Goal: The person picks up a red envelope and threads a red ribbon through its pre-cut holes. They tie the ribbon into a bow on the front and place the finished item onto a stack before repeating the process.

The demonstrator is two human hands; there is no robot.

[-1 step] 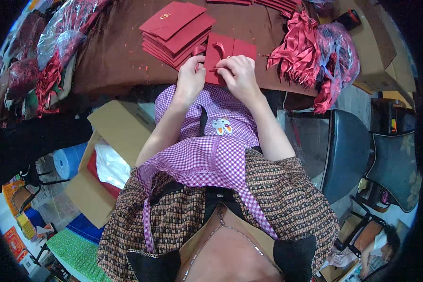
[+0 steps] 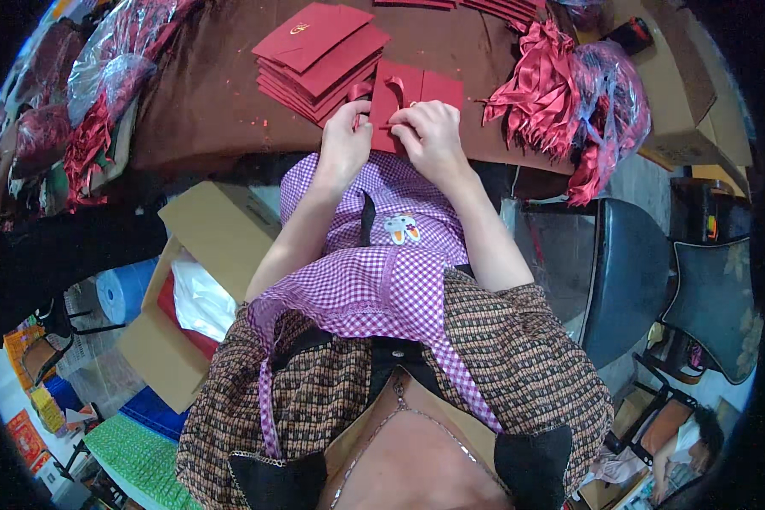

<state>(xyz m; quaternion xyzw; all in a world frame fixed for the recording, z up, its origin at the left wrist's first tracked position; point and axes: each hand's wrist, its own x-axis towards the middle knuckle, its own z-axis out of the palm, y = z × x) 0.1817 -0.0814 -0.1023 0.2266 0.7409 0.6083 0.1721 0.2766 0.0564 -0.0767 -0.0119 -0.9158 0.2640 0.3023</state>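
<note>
- The left hand (image 2: pixel 346 136) pinches a red ribbon (image 2: pixel 361 90) at the left edge of a flat red envelope-like card (image 2: pixel 416 89), fingers closed on it.
- The right hand (image 2: pixel 432 136) lies on the near edge of the same card, fingertips curled shut on what looks like the other ribbon end (image 2: pixel 395 85); the grip itself is partly hidden by the knuckles.
- The card lies on the brown table (image 2: pixel 204 110), at its near edge, straight in front of the person and just right of the stack.
- A stack of red cards (image 2: pixel 319 55) sits just to the left and farther back, touching or nearly touching the one in hand; I judge these to be pieces already handled, though whether each carries a ribbon cannot be told.
- A heap of loose red ribbons (image 2: pixel 540 93) lies to the right, beside a clear bag of more ribbons (image 2: pixel 612 102), so plenty of material looks unused.
- More bagged red goods (image 2: pixel 102 76) lie at the far left of the table.
- An open cardboard box (image 2: pixel 200 280) stands on the floor, near left, below the table edge.
- The ribbon on this card seems mid-fitting: looped at the card, not yet lying flat or finished.
</note>
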